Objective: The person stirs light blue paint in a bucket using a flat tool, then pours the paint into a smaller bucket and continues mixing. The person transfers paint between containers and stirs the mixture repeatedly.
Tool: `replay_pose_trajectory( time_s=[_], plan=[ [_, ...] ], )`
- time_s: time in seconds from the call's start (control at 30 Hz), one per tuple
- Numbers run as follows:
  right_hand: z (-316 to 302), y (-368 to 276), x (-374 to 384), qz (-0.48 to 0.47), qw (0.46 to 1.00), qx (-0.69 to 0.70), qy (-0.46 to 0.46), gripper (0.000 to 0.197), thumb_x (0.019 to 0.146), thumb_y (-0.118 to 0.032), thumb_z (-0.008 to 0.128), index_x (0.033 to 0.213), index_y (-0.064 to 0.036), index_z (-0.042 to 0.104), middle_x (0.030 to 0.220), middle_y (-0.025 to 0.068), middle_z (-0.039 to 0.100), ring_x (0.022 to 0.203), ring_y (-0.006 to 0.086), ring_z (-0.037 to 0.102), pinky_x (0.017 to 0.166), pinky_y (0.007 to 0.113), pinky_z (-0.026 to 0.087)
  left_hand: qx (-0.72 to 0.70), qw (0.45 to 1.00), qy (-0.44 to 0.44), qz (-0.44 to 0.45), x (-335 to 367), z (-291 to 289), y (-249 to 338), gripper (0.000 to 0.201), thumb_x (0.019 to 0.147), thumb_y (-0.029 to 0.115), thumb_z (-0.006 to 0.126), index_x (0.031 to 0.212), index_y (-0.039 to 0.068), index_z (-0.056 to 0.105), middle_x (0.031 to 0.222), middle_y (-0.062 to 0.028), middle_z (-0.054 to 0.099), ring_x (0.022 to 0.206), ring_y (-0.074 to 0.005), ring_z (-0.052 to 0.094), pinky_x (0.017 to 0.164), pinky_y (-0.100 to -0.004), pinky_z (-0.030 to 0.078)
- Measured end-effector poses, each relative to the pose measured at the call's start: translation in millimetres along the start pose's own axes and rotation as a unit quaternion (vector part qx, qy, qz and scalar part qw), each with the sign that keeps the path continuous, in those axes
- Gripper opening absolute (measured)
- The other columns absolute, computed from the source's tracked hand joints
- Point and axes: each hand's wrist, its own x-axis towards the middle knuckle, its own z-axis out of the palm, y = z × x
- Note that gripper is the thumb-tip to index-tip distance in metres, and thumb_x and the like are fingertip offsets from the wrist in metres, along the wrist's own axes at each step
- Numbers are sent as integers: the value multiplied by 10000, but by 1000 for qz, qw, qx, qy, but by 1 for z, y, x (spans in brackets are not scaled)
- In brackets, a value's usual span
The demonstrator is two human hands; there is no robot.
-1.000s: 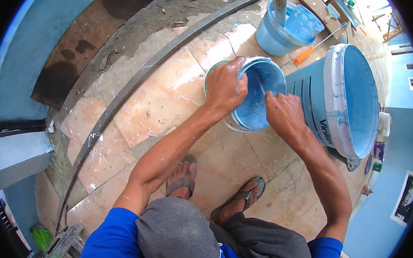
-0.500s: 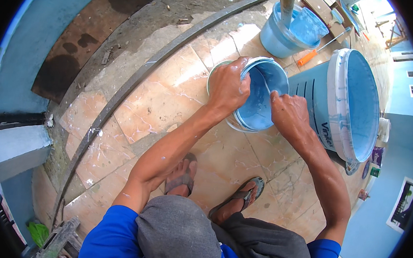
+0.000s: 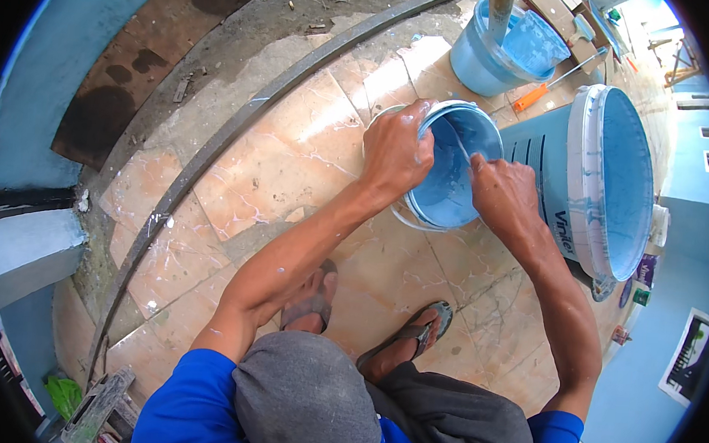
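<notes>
My left hand (image 3: 400,147) is closed on the rim of a small paint bucket (image 3: 445,220), which is tilted so its mouth faces right. Blue paint coats the inside of this bucket. Closed around the upper end of a thin pale stick (image 3: 461,144) is my right hand (image 3: 506,188), at the bucket's right rim. The stick reaches into the bucket, where its far end is hard to make out. Close beside my right hand, a large paint bucket (image 3: 550,148) leans with its blue-stained opening to the right.
A light blue pail (image 3: 478,67) with a blue container and a pole in it stands at the far right. Near it lies a paint roller handle (image 3: 529,97) with an orange grip. A curved raised edge (image 3: 213,152) crosses the tiled floor (image 3: 259,187) on my left.
Both hands and the small bucket have shifted very slightly right in the view, along with nearby things. Both grips look the same.
</notes>
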Motion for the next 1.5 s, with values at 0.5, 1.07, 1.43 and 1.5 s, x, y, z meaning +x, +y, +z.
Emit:
replay_pose_trajectory(
  time_s=[0.5, 1.07, 1.43, 1.5],
  plan=[
    [10, -13, -6, -11, 999, 29, 38, 174, 873, -93, 625, 764, 16, 705, 781, 265, 701, 756, 439, 705, 692, 508, 559, -19, 999, 16, -29, -7, -4, -3, 344, 850, 90, 595, 1172, 36, 701, 872, -260, 706, 830, -430, 703, 753, -501, 548],
    [21, -13, -20, -55, 997, 43, 38, 130, 828, -71, 628, 811, 10, 728, 750, 228, 710, 693, 375, 725, 615, 466, 565, -95, 994, 18, -54, -21, -12, -4, 336, 904, 1, 581, 1223, -42, 677, 1004, -166, 749, 906, -191, 710, 834, -327, 548],
    [16, -28, -29, -40, 986, 163, 1, 128, 789, -58, 634, 806, 23, 733, 766, 277, 698, 726, 436, 713, 655, 516, 565, -98, 993, 20, -60, -28, -8, 0, 323, 917, -7, 601, 1229, -57, 673, 1020, -144, 746, 928, -173, 690, 859, -318, 537],
    [17, -18, -25, -6, 983, 183, 10, 132, 812, -71, 636, 792, 19, 731, 758, 279, 694, 729, 432, 715, 654, 517, 564, -104, 992, 18, -76, -28, -13, 1, 319, 917, -21, 603, 1226, -65, 671, 1054, -131, 745, 960, -172, 687, 883, -309, 525]
  ],
)
